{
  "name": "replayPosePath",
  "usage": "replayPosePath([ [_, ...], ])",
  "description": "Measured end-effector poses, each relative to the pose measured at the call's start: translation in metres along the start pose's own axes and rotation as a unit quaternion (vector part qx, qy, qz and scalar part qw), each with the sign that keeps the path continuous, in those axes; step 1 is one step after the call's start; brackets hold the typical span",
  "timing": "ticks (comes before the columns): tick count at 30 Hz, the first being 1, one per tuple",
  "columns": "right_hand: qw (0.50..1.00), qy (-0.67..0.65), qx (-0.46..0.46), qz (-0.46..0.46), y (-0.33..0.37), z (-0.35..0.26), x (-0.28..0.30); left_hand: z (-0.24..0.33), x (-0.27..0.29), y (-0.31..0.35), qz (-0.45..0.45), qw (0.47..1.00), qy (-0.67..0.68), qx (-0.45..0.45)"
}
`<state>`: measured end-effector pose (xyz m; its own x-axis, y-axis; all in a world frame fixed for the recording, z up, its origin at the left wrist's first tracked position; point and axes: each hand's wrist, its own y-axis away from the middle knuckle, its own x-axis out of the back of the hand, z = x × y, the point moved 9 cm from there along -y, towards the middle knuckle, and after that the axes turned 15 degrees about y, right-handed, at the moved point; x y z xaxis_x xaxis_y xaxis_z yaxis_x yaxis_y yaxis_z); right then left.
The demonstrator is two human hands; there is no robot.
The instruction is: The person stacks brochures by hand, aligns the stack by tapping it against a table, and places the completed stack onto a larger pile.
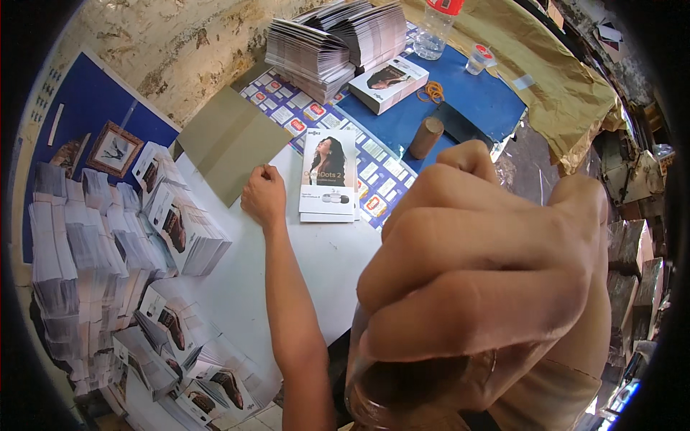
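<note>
- A small pile of printed leaflets (328,176) lies face up on the worktop (248,284), edges slightly uneven, between the person's two hands.
- The left hand (264,195) rests just left of it, near the brown cardboard (233,140), its fingers curled in with nothing visible in them. A careless sweep of that wrist, I'd judge, could skew the pile.
- The right hand (478,266) is raised close to the camera, its fingers bent tightly. Something glassy and see-through (402,391) shows beneath; whether they truly grasp it I cannot tell. If it holds liquid and tips, the paper could get wet.
- Beyond, a clear bottle (433,32) and a small cup (478,59) stand on the blue sheet (496,93). A knock from a reaching arm could spill either toward the tall stacks (309,61).
- At left, the banded bundles (176,223) are piled high and unevenly; an elbow catching them might topple a column.
- The brown cylinder (426,138) stands upright, so a bump could set it rolling.
</note>
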<state>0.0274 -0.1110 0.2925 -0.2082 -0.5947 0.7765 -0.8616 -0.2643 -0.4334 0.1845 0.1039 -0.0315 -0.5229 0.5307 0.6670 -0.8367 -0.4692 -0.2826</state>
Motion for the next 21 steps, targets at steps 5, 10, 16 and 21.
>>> replayPosePath([
  [5,0.999,-0.048,0.018,-0.013,0.003,0.006,-0.004,-0.001,0.002,0.001,0.012,1.000,0.002,-0.002],
  [10,0.994,-0.104,0.010,0.031,0.003,0.009,-0.006,0.003,0.001,0.002,0.011,1.000,0.002,-0.007],
  [16,1.000,0.012,-0.011,-0.009,0.003,-0.001,-0.003,-0.007,0.002,0.001,0.006,1.000,-0.019,0.007],
  [21,1.000,0.014,-0.012,-0.003,0.002,0.001,0.000,-0.003,-0.004,-0.004,-0.021,0.999,-0.023,0.036],
])
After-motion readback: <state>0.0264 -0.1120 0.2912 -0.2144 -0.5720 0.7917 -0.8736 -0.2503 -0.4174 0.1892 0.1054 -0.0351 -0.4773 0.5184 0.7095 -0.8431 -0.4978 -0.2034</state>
